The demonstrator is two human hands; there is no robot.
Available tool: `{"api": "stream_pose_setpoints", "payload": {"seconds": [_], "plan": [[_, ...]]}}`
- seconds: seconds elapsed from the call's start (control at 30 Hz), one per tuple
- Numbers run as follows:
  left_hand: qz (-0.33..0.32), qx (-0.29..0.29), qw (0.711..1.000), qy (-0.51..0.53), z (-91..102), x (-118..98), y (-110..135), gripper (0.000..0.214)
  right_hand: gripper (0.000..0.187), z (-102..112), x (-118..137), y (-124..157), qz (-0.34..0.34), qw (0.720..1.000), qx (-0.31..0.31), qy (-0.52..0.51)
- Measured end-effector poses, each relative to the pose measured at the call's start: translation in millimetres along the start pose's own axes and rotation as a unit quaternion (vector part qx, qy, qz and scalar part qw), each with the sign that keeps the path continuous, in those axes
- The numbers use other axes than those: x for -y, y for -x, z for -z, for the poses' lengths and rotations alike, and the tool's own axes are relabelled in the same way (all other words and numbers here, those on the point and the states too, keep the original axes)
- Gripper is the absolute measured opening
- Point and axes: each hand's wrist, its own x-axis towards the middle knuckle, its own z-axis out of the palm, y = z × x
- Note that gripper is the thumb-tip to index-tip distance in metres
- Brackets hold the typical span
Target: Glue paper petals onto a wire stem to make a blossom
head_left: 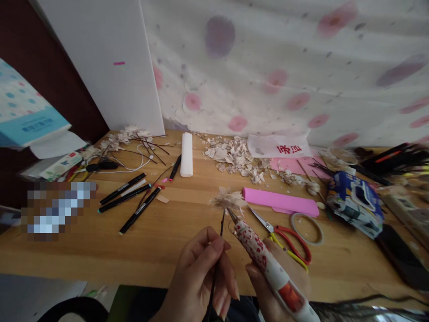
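Note:
My left hand (204, 264) pinches a thin dark stem (221, 226) between thumb and fingertips, holding it nearly upright. At its top sits a flower of pale, papery petals (228, 197). My right hand (275, 281) is wrapped round a white glue gun (256, 252) with a red pattern; its metal nozzle points up and left at the flower's base. Whether the nozzle touches the petals I cannot tell. Just beyond my right hand lie scissors (295, 243) with red and yellow handles, partly hidden by it.
Loose dried petals (231, 154) are heaped at the back. Rolled pink paper (281, 202), a tape roll (306, 228), a blue packet (355, 201) and a phone (402, 255) lie rightward. Several black markers (140, 210), a white roll (187, 154) and finished-looking flower stems (134, 136) lie leftward.

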Motion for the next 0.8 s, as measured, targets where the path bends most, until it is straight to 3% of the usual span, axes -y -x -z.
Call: {"api": "stream_pose_setpoints", "payload": {"seconds": [0.17, 0.37, 0.53, 0.67, 0.8], "plan": [[-0.002, 0.001, 1.000, 0.004, -0.6, -1, 0, 0.024, 0.034, -2, -1, -2, 0.015, 1.000, 0.001, -0.005], [0.006, 0.002, 1.000, 0.006, 0.2, -3, 1, 0.025, 0.042, 2, 6, -11, 0.031, 0.999, 0.019, -0.005], [0.021, 0.038, 0.999, 0.024, 5.5, -4, -1, 0.022, 0.041, 2, 4, -12, 0.024, 0.999, 0.028, -0.020], [0.031, 0.049, 0.997, 0.043, 7.1, -8, -2, 0.021, 0.036, -3, 0, -11, -0.028, 0.994, 0.055, -0.086], [0.032, -0.001, 0.999, 0.037, 4.2, -17, -5, 0.024, 0.032, -6, -4, -5, -0.121, 0.976, 0.102, -0.152]]}}
